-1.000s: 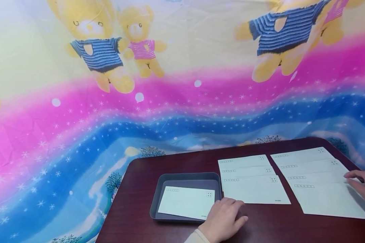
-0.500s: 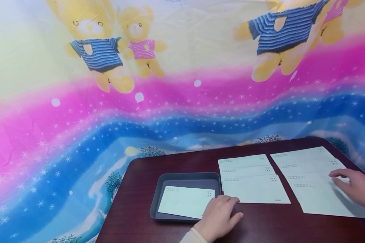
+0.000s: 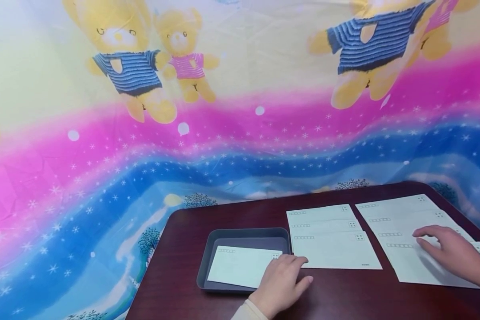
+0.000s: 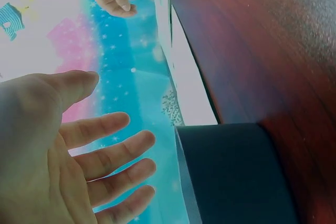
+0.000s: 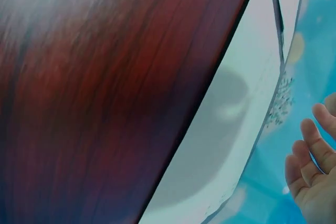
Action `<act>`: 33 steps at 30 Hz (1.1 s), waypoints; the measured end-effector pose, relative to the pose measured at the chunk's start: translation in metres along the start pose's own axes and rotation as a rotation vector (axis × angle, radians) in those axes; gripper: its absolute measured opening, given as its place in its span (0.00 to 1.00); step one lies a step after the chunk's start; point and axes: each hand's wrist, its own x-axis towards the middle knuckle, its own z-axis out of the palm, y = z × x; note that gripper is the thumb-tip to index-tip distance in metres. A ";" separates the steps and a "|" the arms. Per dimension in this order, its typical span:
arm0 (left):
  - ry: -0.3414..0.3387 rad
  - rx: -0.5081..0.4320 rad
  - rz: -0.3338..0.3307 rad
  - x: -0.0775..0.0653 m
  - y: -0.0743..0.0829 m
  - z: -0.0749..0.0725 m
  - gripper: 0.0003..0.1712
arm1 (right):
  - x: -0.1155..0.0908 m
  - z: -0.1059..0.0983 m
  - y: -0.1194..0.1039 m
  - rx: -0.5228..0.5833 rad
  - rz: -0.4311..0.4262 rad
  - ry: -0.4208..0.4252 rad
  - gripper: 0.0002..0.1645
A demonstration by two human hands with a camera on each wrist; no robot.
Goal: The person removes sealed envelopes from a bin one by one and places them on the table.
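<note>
In the head view, my left hand (image 3: 280, 284) is over the near right corner of a grey tray (image 3: 256, 241). Its fingers are spread and hold nothing, as the left wrist view confirms. A white envelope (image 3: 240, 266) with printed boxes lies in the tray, its right end partly behind the hand. My right hand (image 3: 450, 251) hovers over the right column of overlapping envelopes (image 3: 416, 269), loosely bent fingers with nothing between them. A shadow falls on the paper below. The right wrist view catches the relaxed fingers (image 5: 310, 150) at its edge.
Between the tray and the right column lies another fan of overlapping envelopes (image 3: 332, 255). Everything rests on a dark red-brown table (image 3: 344, 295) with rounded corners. A printed bear curtain (image 3: 240, 124) hangs right behind its back edge.
My right hand has moved left over the right column of envelopes, uncovering their right ends. My left hand has shifted slightly left, closer over the tray's corner. The envelopes lie as before.
</note>
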 end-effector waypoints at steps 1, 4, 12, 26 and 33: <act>-0.002 0.001 -0.004 0.000 -0.001 0.000 0.20 | 0.000 0.000 -0.003 0.002 -0.008 0.003 0.09; -0.008 0.003 -0.019 0.000 -0.003 -0.002 0.20 | -0.001 0.001 -0.010 0.015 -0.022 0.000 0.09; -0.010 0.007 -0.055 -0.003 -0.007 -0.003 0.20 | -0.002 0.006 -0.029 0.049 -0.038 -0.017 0.09; -0.047 -0.011 -0.110 -0.007 -0.016 -0.008 0.22 | 0.001 0.013 -0.058 0.096 -0.058 0.003 0.11; -0.044 -0.009 -0.134 -0.010 -0.022 -0.009 0.20 | 0.003 0.016 -0.073 0.117 -0.061 0.012 0.10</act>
